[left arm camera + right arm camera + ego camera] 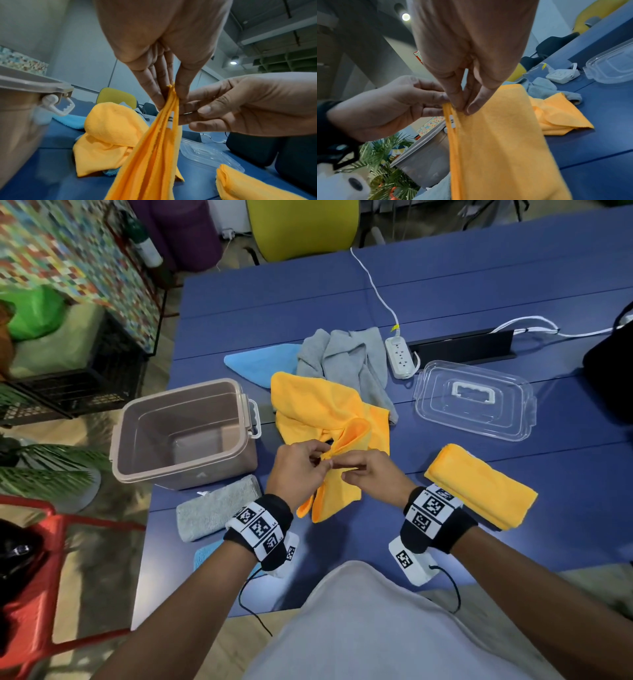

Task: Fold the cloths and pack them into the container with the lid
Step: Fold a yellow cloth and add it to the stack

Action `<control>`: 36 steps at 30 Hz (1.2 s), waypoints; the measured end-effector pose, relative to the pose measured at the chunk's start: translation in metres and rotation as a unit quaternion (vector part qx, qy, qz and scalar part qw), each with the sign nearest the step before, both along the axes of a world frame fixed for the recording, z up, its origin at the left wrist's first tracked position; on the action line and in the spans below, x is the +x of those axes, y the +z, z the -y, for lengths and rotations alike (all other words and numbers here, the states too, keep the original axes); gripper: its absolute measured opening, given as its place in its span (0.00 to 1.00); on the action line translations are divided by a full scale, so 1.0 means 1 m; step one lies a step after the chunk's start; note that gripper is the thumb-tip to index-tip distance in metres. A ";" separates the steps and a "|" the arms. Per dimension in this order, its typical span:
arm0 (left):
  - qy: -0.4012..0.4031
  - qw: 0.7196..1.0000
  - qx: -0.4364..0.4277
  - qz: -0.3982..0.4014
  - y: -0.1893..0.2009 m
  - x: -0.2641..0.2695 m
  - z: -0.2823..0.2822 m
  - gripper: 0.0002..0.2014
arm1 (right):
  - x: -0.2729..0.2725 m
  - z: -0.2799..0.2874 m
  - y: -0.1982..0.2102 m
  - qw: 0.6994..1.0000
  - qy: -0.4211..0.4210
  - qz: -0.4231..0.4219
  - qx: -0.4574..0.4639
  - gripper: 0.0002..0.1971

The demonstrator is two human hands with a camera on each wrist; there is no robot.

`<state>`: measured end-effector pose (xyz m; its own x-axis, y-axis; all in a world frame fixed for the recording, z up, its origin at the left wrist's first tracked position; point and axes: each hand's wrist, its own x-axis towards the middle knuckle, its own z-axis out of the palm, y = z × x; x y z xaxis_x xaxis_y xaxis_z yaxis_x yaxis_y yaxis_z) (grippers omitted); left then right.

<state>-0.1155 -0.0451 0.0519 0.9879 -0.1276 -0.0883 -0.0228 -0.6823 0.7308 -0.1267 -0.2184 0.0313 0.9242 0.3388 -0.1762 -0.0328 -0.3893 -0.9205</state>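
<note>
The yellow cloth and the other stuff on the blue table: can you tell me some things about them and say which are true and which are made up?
1. Both hands pinch the unfolded yellow microfibre cloth. True: the left hand and the right hand grip its gathered edge.
2. The taupe plastic container is full of cloths. False: it holds none.
3. The clear plastic lid is clipped onto the container. False: it lies apart on the blue table, right of the cloths.
4. A folded yellow cloth lies by the right wrist. True.
5. The folded grey cloth sits in front of the container. True.
6. The white power strip is inside the container. False: it lies on the table.
</note>
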 end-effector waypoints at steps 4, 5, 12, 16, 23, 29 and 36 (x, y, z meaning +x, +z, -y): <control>-0.051 0.996 0.049 0.048 0.011 -0.004 -0.004 0.10 | 0.016 0.011 0.001 0.978 -0.045 0.153 -0.132 0.19; -0.064 0.994 0.060 0.069 0.015 -0.004 -0.004 0.10 | 0.022 0.014 0.002 0.965 -0.034 0.191 -0.178 0.26; -0.127 0.976 0.124 0.128 0.050 -0.007 -0.024 0.10 | 0.046 0.030 0.013 0.890 0.175 0.126 -0.402 0.35; -0.137 0.970 0.196 0.047 0.055 0.001 -0.046 0.22 | 0.042 0.036 0.035 0.963 0.114 0.099 -0.221 0.15; -0.114 0.991 -0.064 0.008 0.053 0.019 -0.002 0.12 | 0.048 0.009 0.088 0.983 0.021 0.182 -0.011 0.22; -0.112 0.988 -0.050 0.093 0.050 0.032 -0.005 0.11 | 0.065 0.073 0.073 0.906 0.117 0.107 -0.393 0.23; -0.076 0.993 -0.056 0.065 0.009 0.043 -0.025 0.17 | 0.051 0.091 0.040 0.963 -0.101 0.147 -0.203 0.07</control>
<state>-0.0729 -0.0203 0.0611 0.9587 -0.2779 0.0611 -0.2179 -0.5790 0.7857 -0.0755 -0.3096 0.0717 0.9940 0.1064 0.0238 0.0945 -0.7319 -0.6748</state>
